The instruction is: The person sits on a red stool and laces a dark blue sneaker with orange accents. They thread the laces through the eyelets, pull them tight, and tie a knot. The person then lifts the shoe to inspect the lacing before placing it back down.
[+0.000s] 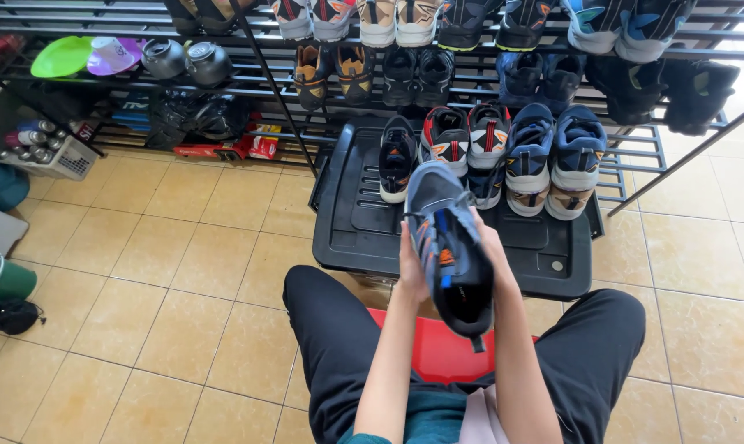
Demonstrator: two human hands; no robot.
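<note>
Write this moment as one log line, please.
left hand: holds grey-blue sneaker | right hand: holds same sneaker | below: black lid carrying shoes

Bright daylight from right, soft shadows, sharp focus.

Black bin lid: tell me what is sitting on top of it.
On the black bin lid stands a row of sneakers, toes toward the rack. The grey sneaker held in both hands covers part of the row and lid behind it.

red packets [253, 146]: flat, red and white, on the floor under the rack's lowest shelf
basket of cans [50, 148]: white basket, left, by the rack
</note>
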